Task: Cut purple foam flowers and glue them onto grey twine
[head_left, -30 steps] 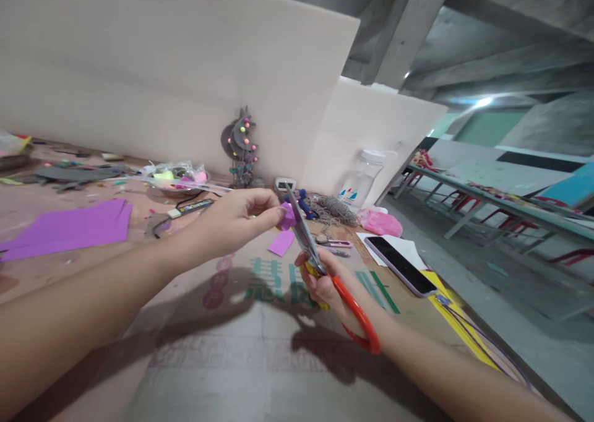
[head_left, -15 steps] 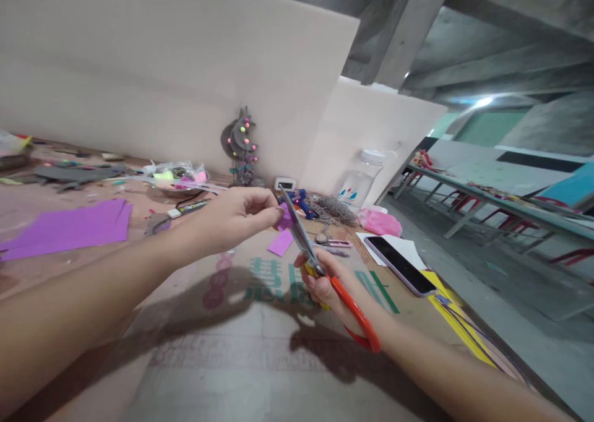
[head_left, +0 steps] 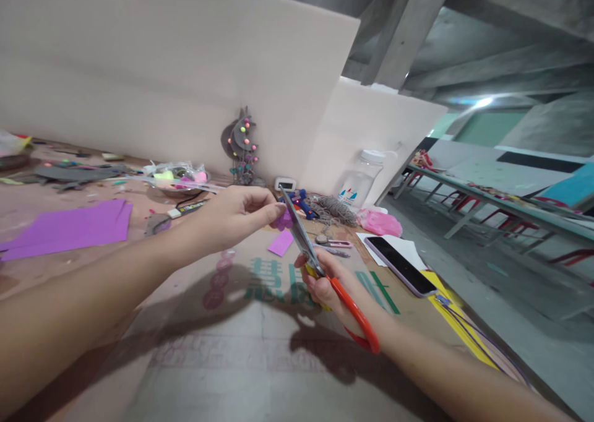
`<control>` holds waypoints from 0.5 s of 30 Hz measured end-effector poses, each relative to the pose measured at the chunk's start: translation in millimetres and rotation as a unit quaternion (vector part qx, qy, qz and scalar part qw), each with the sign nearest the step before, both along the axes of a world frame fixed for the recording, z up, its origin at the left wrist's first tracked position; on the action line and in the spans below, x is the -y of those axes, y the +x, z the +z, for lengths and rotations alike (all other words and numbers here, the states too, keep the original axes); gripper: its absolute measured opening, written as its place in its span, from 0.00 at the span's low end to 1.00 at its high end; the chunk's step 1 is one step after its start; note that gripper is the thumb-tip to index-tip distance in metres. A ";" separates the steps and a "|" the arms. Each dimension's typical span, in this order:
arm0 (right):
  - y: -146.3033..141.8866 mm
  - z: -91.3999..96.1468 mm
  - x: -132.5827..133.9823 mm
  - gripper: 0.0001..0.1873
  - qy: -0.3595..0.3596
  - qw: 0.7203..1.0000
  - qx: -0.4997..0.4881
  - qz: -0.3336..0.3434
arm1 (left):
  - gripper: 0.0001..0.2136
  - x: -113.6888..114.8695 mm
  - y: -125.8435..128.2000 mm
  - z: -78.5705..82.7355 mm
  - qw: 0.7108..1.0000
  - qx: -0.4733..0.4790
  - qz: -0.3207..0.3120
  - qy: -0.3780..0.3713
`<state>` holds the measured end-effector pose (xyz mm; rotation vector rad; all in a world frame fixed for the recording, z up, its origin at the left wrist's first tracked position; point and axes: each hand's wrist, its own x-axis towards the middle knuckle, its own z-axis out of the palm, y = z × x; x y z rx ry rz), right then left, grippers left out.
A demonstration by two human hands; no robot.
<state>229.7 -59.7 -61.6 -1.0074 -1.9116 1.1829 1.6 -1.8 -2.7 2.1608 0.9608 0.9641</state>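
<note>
My left hand (head_left: pixel 239 215) pinches a small purple foam piece (head_left: pixel 281 220) between thumb and fingertips, held above the table. My right hand (head_left: pixel 327 286) grips scissors (head_left: pixel 309 249) with orange handles. Their blades point up and left and meet the purple piece. A purple offcut (head_left: pixel 281 242) lies on the table just beneath. Both forearms reach in from the bottom edge.
A stack of purple foam sheets (head_left: pixel 69 227) lies at the left. A phone (head_left: pixel 400 265) rests on white paper at the right, beside yellow sheets (head_left: pixel 457 323). Behind stand a plastic jar (head_left: pixel 359 184), a grey felt ornament (head_left: pixel 240 143), a blue glue gun (head_left: pixel 304 204), twine and pink plastic.
The scissor blades have shifted slightly left and closed further onto the purple piece. My left hand has turned the piece a little. Nothing else has moved.
</note>
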 end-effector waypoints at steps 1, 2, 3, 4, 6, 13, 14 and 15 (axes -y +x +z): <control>-0.3 0.5 0.3 0.33 -0.001 1.000 -0.001 -0.001 | 0.16 -0.1 0.1 0.0 1.000 0.000 -0.001 0.000; -0.5 0.9 0.6 0.33 -0.002 1.000 -0.001 -0.002 | 0.16 -0.2 0.2 0.1 1.000 -0.001 -0.002 -0.002; -0.6 1.1 0.7 0.33 -0.004 1.000 -0.001 -0.002 | 0.16 -0.4 0.3 0.2 1.000 -0.001 -0.004 -0.003; -0.6 1.2 0.7 0.33 -0.004 1.000 0.000 -0.002 | 0.16 -0.5 0.4 0.4 1.000 -0.001 -0.006 -0.003; -0.3 0.9 0.3 0.33 -0.004 1.000 0.002 -0.001 | 0.15 -0.7 0.4 1.0 1.000 -0.002 -0.008 -0.001; 1.2 -1.7 -1.1 0.33 -0.010 1.000 -0.006 0.002 | 0.14 1.1 0.9 2.0 1.000 0.006 -0.003 -0.008; 1.4 -2.0 -1.2 0.33 -0.010 1.000 -0.008 0.001 | 0.14 1.2 0.9 1.7 1.000 0.011 -0.007 -0.012; 1.5 -2.3 -1.3 0.33 -0.011 1.000 -0.010 0.001 | 0.13 1.0 0.9 1.4 1.000 0.014 -0.014 -0.016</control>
